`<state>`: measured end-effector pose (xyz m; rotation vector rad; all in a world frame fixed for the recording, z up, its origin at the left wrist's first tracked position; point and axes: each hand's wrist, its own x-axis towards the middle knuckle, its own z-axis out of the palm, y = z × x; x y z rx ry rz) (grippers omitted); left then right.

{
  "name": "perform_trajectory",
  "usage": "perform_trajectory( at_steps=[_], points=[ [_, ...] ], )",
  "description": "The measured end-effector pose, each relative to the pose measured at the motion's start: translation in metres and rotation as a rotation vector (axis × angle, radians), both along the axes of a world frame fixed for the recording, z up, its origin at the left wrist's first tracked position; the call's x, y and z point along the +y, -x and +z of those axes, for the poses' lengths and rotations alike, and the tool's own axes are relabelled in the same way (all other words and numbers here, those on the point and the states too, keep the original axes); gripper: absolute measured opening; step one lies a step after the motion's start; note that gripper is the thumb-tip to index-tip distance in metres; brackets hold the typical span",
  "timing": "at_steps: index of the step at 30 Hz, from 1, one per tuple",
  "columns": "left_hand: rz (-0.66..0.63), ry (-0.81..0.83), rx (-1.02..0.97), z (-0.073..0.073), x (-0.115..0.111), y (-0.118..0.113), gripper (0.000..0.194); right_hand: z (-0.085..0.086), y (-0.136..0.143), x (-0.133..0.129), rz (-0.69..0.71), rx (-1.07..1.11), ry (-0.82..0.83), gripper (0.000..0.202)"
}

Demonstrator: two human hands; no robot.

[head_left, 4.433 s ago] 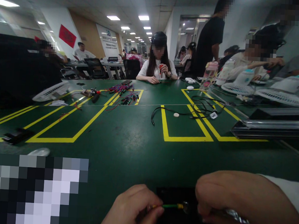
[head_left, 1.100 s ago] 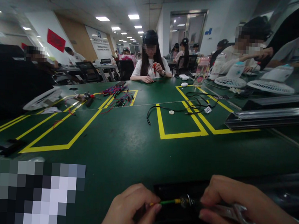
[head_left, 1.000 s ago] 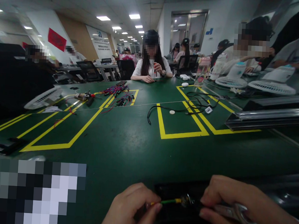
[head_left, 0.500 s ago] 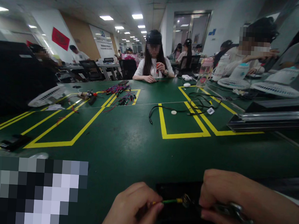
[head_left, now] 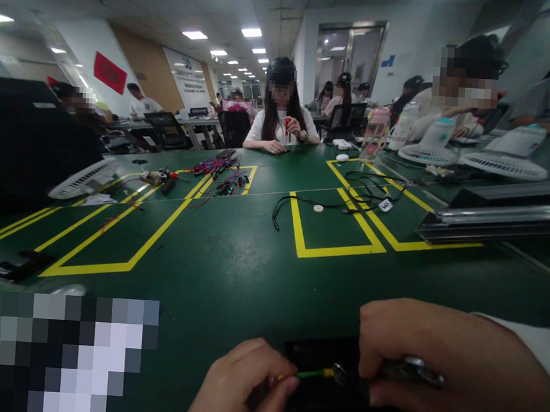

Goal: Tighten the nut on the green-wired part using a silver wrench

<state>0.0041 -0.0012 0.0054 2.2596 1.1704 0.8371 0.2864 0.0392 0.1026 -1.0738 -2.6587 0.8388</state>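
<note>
At the bottom centre my left hand (head_left: 250,381) pinches a thin green and yellow wire (head_left: 311,375) between thumb and fingertips. The wire's right end meets a small round metal piece (head_left: 339,373). Just right of that piece, my right hand (head_left: 410,351) is closed on a shiny metal tool (head_left: 417,367), whose shape is mostly hidden by the fingers. Both hands are over a black object (head_left: 313,351) at the table's near edge; its outline is dark and hard to make out.
Yellow tape marks the green table (head_left: 232,290). Black cables (head_left: 303,199) and a white disc (head_left: 318,208) lie ahead. Coloured wires (head_left: 216,164) lie left of centre, metal-edged strips (head_left: 502,214) and fans (head_left: 430,147) right. A person (head_left: 280,119) sits opposite.
My right hand has moved slightly left and up, with the metal tool turned a little in it. The left hand keeps its pinch on the wire almost in place.
</note>
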Motion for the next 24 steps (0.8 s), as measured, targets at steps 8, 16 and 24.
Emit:
perform_trajectory(
  at_steps=[8,16,24],
  points=[
    [-0.009,0.075,0.007,-0.004,-0.002,0.004,0.018,-0.036,-0.021,-0.029,-0.432,0.150,0.001,0.016],
    [0.007,0.045,0.002,0.000,-0.001,0.001,0.019,-0.054,-0.011,-0.039,-0.428,0.126,0.054,0.018],
    [0.009,0.095,-0.020,-0.003,-0.004,0.005,0.017,-0.062,-0.015,-0.044,-0.395,0.036,0.096,0.029]
  ],
)
